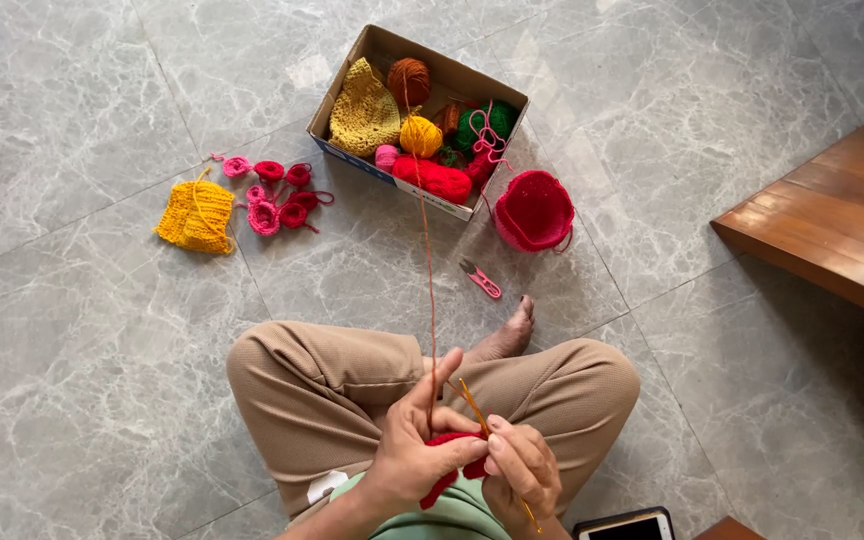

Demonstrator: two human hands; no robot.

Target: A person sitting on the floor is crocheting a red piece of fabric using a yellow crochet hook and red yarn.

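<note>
Red crochet work point(455, 462) sits low in my lap, pinched in my left hand point(414, 450), while my right hand point(522, 468) is closed on an orange hook point(474, 408) at its edge. A brown strand point(428, 270) runs taut from my left fingers point(444, 372) up to the cardboard box point(347, 85) of yarn balls on the floor, with pink snips point(480, 280) and a red knitted bowl point(535, 210) nearby.

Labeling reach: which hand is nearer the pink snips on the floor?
Right. The right hand sits almost straight below the pink snips; the left hand is about as low but further left.
</note>
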